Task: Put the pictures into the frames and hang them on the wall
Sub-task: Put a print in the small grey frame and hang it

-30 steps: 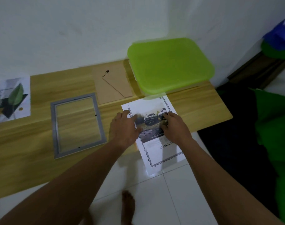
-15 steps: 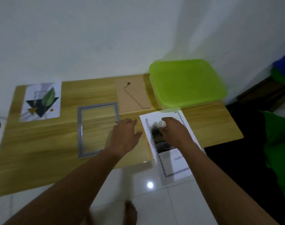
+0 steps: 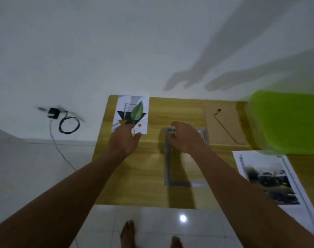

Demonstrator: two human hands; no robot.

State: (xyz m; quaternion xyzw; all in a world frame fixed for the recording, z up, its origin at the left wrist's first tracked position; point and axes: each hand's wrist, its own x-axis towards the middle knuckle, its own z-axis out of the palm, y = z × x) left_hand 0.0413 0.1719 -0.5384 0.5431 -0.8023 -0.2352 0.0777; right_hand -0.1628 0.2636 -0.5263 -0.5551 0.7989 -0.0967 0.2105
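Left hand [image 3: 125, 143], fingers straight, touches near edge of leaf picture [image 3: 134, 111]. Right hand [image 3: 187, 138], fingers loosely spread, over far edge of frame [image 3: 167, 167]. Second picture [image 3: 270, 178] overhangs front edge of table [image 3: 143, 176].

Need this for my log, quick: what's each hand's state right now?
Left hand: open, fingertips on the leaf picture.
Right hand: open, holding nothing, above the grey frame.

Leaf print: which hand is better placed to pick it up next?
Left, probably. The left hand lies at the leaf print's near edge, fingers straight, while the right hand is over the grey frame's far end, farther from the print.
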